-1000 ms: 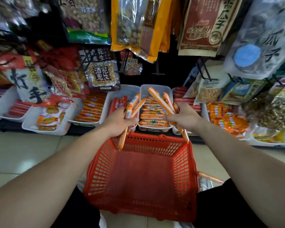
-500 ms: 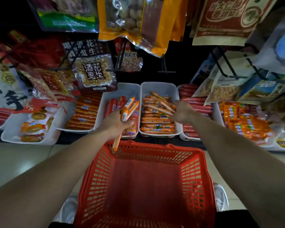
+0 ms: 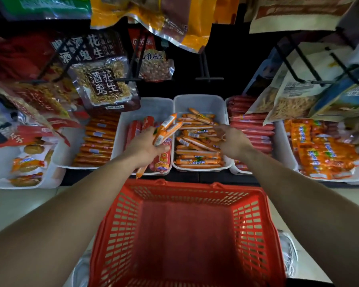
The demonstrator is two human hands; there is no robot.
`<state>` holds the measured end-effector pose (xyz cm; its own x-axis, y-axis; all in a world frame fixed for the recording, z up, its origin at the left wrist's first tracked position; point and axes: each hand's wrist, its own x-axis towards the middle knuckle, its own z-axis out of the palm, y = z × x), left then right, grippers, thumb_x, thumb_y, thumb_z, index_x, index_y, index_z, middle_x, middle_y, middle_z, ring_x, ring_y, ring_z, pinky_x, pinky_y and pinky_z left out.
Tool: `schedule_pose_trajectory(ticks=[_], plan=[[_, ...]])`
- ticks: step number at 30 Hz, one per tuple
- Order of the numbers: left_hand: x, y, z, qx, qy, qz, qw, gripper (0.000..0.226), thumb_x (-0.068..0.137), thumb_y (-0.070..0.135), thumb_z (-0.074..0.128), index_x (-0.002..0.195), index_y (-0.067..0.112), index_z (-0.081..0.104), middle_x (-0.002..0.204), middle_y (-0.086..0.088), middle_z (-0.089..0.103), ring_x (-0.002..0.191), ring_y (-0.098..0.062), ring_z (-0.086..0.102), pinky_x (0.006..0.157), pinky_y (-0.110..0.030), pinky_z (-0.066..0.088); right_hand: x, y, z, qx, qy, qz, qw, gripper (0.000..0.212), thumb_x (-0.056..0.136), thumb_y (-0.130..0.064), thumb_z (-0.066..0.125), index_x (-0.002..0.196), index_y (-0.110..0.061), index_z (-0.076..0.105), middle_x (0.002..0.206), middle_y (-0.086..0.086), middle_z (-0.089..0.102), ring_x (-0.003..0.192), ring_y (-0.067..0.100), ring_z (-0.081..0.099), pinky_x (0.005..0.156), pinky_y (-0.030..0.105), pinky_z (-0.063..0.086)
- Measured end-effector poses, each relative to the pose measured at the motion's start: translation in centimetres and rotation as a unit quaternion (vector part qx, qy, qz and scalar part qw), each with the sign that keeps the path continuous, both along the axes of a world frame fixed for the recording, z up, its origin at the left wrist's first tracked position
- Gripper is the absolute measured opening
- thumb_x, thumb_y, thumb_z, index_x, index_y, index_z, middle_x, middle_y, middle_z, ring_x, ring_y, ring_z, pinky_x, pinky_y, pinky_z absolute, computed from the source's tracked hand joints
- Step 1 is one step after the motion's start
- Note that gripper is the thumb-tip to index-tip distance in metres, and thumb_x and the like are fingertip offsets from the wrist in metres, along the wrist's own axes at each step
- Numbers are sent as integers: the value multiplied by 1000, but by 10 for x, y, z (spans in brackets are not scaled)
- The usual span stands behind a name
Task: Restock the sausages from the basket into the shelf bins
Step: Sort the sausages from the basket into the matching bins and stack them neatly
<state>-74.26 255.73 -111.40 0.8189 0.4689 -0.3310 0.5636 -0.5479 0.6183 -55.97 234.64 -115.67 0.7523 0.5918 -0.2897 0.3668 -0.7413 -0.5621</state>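
Sausages [image 3: 197,146] lie heaped in the middle bin [image 3: 198,100], where a second ago the right hand [image 3: 231,139] was carrying a fistful of them above the red basket [image 3: 122,224]. That hand has let them go. Its fingers [image 3: 219,129] are loosely spread and slightly bent, tips at the top of the heap directly beneath them, gripping nothing. The left hand [image 3: 144,147] still grips its bundle of orange sausages [image 3: 167,129], fingers [image 3: 151,131] curled round the middle of the sticks. Their upper ends fan out past the fingertips toward the middle bin, and one lower end pokes out below the heel of the hand. This hand has moved forward off the basket rim and hangs over the neighbouring bin [image 3: 153,104], just left of the right-hand fingers. The basket sits behind both wrists, nearer the person.
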Motion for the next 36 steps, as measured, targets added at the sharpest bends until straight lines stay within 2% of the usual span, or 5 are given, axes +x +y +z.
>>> schedule_pose_trajectory(ticks=[6,10,21,29,36], plan=[[68,-35,-15,41,29,-115,992,65,87,33,76,143,19,46,133,-7,60,107,-20,59,82,-30,43,8,-43,1,44,-20,-100,994,35,88,-12,50,120,-21,62,89,-7,63,82,20,64,67,25,44],[100,-57,-40,110,83,-206,969,81,85,36,77,153,22,35,152,-8,46,134,-29,48,108,-38,41,10,-60,-8,58,-33,-116,991,31,89,-14,52,118,-20,62,100,1,67,90,27,65,73,31,46],[48,-51,-64,145,-36,-160,976,61,87,31,74,143,19,51,144,-2,50,128,-21,50,106,-37,42,-6,-35,-27,-108,-121,119,980,73,91,-51,54,154,-33,22,159,-2,23,142,30,26,114,51,29],[55,-57,-70,148,-51,-91,984,47,92,22,69,136,22,52,128,-5,60,115,-26,60,92,-41,53,-2,-9,-34,-51,-120,77,988,31,95,-24,58,124,-29,66,126,4,55,116,31,54,94,41,49],[49,-55,-70,126,-82,-47,988,55,90,26,71,140,18,50,138,-5,50,124,-24,53,102,-41,49,-2,9,-22,37,-71,5,997,37,87,-11,59,120,-25,68,117,4,67,101,26,66,88,41,56]])
